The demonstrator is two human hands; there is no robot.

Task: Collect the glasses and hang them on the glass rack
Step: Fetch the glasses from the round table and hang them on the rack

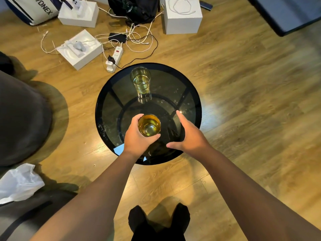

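Observation:
Two clear tumblers are over a round black glass table (192, 94). My left hand (137, 136) is wrapped around the near glass (149, 125), which has a yellowish tint and stands upright above the table's near half. My right hand (189, 134) is just to its right, fingers spread, holding nothing and apart from the glass. The far glass (141, 80) stands alone near the table's back edge, upright, with yellowish liquid in it. No glass rack is in view.
Wooden floor surrounds the table. White boxes (79, 49), a power strip (115, 58) and tangled cables (139, 37) lie beyond it. A dark seat (20, 119) with a white plastic bag (19, 181) is at left. My feet (158, 221) are below.

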